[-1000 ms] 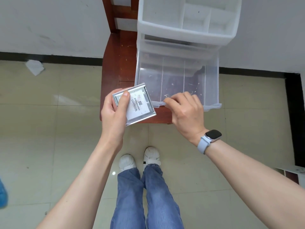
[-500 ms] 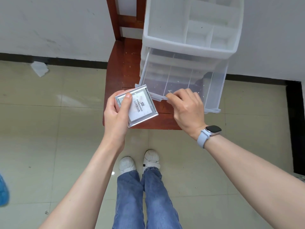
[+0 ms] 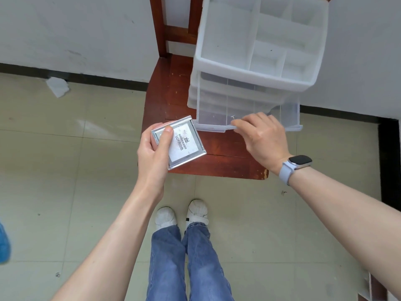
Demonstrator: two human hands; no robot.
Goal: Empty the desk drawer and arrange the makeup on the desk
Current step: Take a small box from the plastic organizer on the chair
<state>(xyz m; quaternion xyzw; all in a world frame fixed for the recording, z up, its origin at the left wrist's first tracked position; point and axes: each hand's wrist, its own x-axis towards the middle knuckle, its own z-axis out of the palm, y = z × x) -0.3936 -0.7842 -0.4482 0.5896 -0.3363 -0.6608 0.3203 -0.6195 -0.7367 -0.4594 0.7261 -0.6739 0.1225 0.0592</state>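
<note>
- Left hand (image 3: pixel 152 157) grips a square silver makeup compact (image 3: pixel 179 143), thumb across its labelled face, held over the chair seat (image 3: pixel 217 153).
- Right hand (image 3: pixel 260 135) pinches the front lip of the clear drawer (image 3: pixel 245 114), which is partly extended and appears empty.
- Risk: the organiser (image 3: pixel 258 46) stands near the seat's edge; a hard push could shift or tip it.
- Risk: the one-handed hold may let the compact slip.

Bright, even, diffuse light – shadows soft and faint; wide-angle bending of straight lines toward the edges – a blurred blue shape (image 3: pixel 4 244) at the left border
</note>
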